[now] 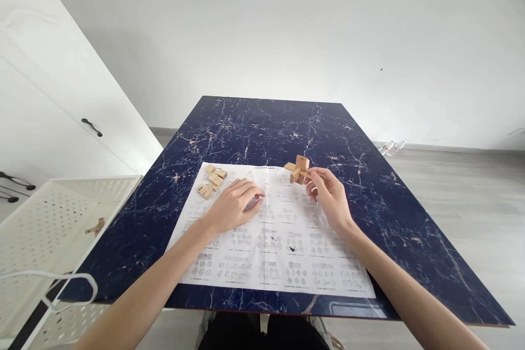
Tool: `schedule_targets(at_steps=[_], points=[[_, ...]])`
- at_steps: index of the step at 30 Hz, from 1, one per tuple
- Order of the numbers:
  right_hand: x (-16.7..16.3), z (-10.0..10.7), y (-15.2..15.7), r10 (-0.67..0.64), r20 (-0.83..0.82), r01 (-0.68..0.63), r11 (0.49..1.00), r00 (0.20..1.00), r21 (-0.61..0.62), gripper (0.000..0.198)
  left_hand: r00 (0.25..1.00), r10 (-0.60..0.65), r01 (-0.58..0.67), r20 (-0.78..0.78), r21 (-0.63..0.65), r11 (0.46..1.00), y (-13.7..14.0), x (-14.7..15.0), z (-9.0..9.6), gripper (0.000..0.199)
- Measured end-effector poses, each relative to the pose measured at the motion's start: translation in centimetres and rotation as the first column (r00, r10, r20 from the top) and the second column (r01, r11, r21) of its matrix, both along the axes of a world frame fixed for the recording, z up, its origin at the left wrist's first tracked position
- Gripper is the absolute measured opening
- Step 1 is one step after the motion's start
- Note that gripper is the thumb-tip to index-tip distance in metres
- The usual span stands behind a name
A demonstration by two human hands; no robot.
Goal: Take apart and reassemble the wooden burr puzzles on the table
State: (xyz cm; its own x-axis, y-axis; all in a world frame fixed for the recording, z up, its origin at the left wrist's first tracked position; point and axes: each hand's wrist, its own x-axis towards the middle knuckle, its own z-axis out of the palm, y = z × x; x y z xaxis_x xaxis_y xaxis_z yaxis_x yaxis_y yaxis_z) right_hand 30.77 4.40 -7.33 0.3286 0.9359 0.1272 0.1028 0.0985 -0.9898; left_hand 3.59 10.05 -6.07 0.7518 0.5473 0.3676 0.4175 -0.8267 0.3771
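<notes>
Forearms [159,279] extend over paper [283,224], right fingers [321,185] pinching wooden blocks [299,169].

Two hands [235,203] [331,198]; one held wooden assembly [302,165]; one printed sheet [281,229]; one table [266,128]

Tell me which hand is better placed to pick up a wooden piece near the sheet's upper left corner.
Probably the left hand: it rests on the sheet beside those wooden pieces and seems to hold nothing. The right hand is farther off and grips the wooden cluster.
</notes>
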Motion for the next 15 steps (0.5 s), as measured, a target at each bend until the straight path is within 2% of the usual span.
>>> schedule_targets(at_steps=[2,6,8,11,15], points=[[-0.9,0.4,-0.6,0.113,0.054,-0.115,0.993,0.992,0.04,0.033,0.998,0.049,-0.048,0.03,-0.056,0.997,-0.2,0.0,0.1,0.024],[-2.3,0.9,-1.8,0.344,0.169,-0.355,0.934,0.924,0.039,0.026,0.989,0.105,-0.077,0.103,-0.25,0.965,-0.6,0.1,0.4,0.094],[-2.7,1.0,-2.2,0.422,0.213,-0.435,0.9,0.881,0.018,0.022,0.992,0.071,-0.031,0.101,-0.354,0.935,-0.8,0.2,0.5,0.113],[-3.0,1.0,-2.7,0.484,0.247,-0.498,0.867,0.84,-0.005,0.022,0.996,0.021,0.021,0.084,-0.469,0.883,-0.9,0.3,0.7,0.11],[-2.9,1.0,-2.8,0.479,0.256,-0.491,0.871,0.84,-0.017,0.024,0.987,0.006,0.084,0.16,-0.549,0.832,-1.1,0.6,1.2,0.091]])
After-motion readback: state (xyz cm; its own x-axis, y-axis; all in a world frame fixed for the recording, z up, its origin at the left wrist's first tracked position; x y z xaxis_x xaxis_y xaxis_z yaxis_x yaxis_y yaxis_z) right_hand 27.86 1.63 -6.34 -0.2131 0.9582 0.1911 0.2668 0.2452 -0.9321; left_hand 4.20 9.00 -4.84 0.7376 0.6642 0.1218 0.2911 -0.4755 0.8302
